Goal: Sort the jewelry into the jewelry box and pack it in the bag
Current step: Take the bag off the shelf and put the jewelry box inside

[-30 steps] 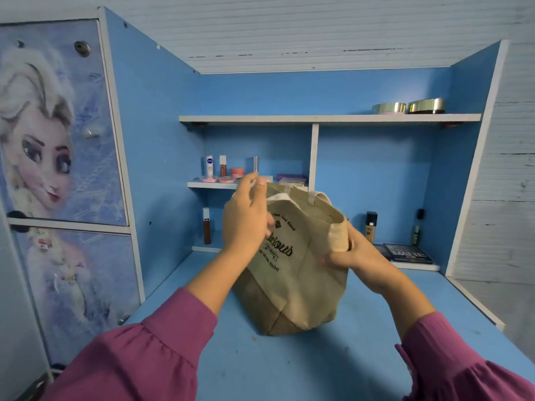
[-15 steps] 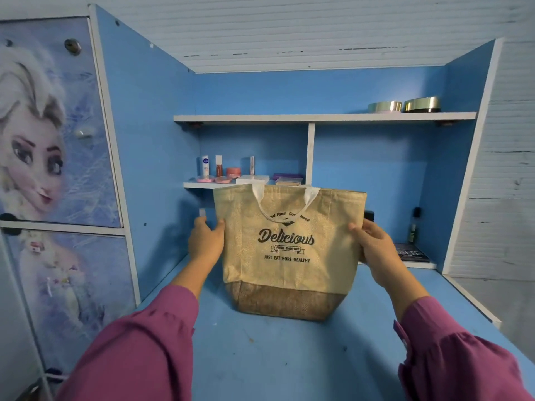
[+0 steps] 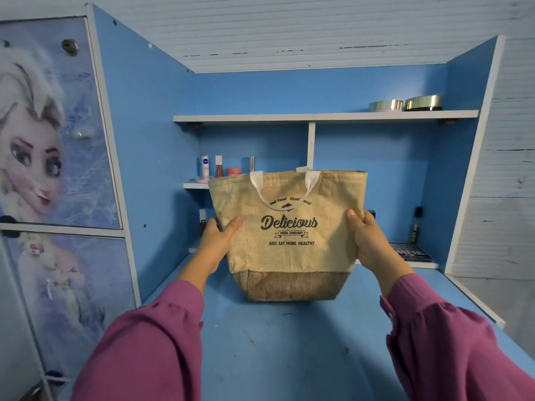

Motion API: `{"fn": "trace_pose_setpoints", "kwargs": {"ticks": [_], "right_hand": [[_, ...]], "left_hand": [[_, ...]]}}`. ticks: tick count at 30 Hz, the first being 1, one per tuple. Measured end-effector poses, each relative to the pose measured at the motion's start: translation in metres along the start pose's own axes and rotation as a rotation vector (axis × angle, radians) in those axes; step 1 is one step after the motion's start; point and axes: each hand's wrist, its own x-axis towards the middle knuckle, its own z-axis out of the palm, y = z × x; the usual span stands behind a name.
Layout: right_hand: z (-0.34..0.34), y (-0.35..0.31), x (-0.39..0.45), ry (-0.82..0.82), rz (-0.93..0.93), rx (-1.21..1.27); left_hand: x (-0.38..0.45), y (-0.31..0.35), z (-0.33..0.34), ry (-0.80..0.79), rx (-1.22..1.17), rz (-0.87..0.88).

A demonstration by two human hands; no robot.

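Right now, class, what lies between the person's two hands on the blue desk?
In the head view, the beige jute tote bag stands between the left hand and right hand, gripped at both sides.

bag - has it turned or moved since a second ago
Yes. The bag showed a side edge to the camera; now its printed front faces the camera, standing upright below the shelf divider, with the left hand and right hand gripping its sides.
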Motion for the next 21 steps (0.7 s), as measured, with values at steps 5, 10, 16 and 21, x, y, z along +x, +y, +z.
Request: {"fn": "trace_pose_setpoints", "kwargs": {"ticks": [5,10,16,21], "right_hand": [[-0.007,-0.004,-0.001,-0.029,0.027,-0.026],[-0.010,-0.005,-0.001,-0.016,0.033,0.018],[0.000,-0.016,0.003,0.047,0.082,0.060],[0.004,-0.019,0.006,0.121,0.092,0.054]], "left_hand": [[0.000,-0.002,0.004,-0.014,0.047,-0.009],[-0.004,-0.002,0.001,-0.027,0.017,-0.079],[-0.001,0.029,0.009,0.030,-0.001,-0.081],[-0.002,0.027,0.008,0.155,0.001,-0.024]]}}
